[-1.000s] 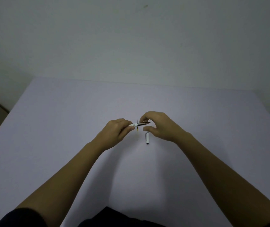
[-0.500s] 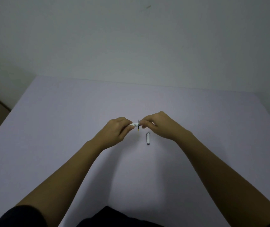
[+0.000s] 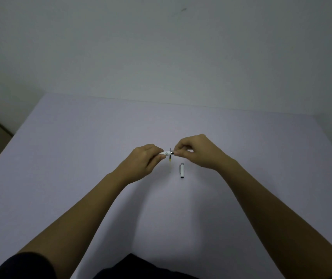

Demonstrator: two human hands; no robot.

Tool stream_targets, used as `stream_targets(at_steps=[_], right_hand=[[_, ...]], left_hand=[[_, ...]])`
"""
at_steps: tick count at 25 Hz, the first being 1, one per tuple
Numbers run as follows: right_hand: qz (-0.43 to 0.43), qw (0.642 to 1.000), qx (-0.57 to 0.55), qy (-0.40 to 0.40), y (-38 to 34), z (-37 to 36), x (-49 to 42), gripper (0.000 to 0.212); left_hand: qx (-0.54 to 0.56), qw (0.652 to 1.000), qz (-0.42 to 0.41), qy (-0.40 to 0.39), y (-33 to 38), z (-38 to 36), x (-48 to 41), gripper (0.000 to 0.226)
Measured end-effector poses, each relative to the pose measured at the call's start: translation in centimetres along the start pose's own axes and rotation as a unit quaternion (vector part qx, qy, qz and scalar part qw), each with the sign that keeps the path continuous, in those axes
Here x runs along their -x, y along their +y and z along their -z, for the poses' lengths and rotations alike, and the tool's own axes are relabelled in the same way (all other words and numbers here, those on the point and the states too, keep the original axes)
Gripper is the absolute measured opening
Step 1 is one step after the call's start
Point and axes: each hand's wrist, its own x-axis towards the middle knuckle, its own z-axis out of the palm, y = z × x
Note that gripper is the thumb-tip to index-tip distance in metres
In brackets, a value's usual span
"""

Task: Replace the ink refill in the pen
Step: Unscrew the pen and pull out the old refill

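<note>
The left hand (image 3: 141,162) pinches the white pen barrel (image 3: 166,153) between its fingers (image 3: 160,157). The right hand (image 3: 199,152) pinches the barrel's opposite, dark end; both hands are raised above the tabletop (image 3: 80,158). A thin refill (image 3: 170,159) lies just below the fingers. The cap (image 3: 182,171) rests nearby, below the right fingers.

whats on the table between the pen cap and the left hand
In the head view, only a thin yellowish refill lies between the pen cap and the left hand; the rest of the table there is bare.
</note>
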Motion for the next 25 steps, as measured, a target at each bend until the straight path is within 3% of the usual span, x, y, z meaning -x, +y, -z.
stream_targets(at_steps=[3,6,9,13,16,19,25], right_hand=[[0.009,0.998,-0.049,0.025,-0.02,0.16,0.18,0.019],[-0.02,0.999,-0.024,0.019,-0.05,-0.03,0.06,0.023],[-0.009,0.999,-0.047,0.014,-0.09,0.04,0.0,0.007],[-0.027,0.995,-0.088,0.032,-0.1,0.05,0.1,0.02],[-0.048,0.997,-0.053,0.014,0.28,-0.1,0.07,0.013],[-0.011,0.994,-0.107,0.023,0.2,-0.17,0.21,0.011],[-0.06,0.994,-0.094,0.014,0.67,-0.21,0.13,0.009]], left_hand=[[-0.003,1.0,0.002,0.002,0.1,-0.03,0.02,0.019],[0.0,1.0,0.005,0.003,0.17,0.11,0.02,0.019],[0.005,1.0,0.006,0.002,0.32,0.14,-0.03,0.018],[0.009,1.0,0.012,0.007,0.32,0.09,0.05,0.019],[0.01,1.0,0.014,-0.003,0.37,-0.13,0.23,0.019],[0.012,1.0,0.016,0.002,0.41,-0.17,0.16,0.017],[0.006,1.0,0.015,0.002,0.2,-0.1,0.08,0.017]])
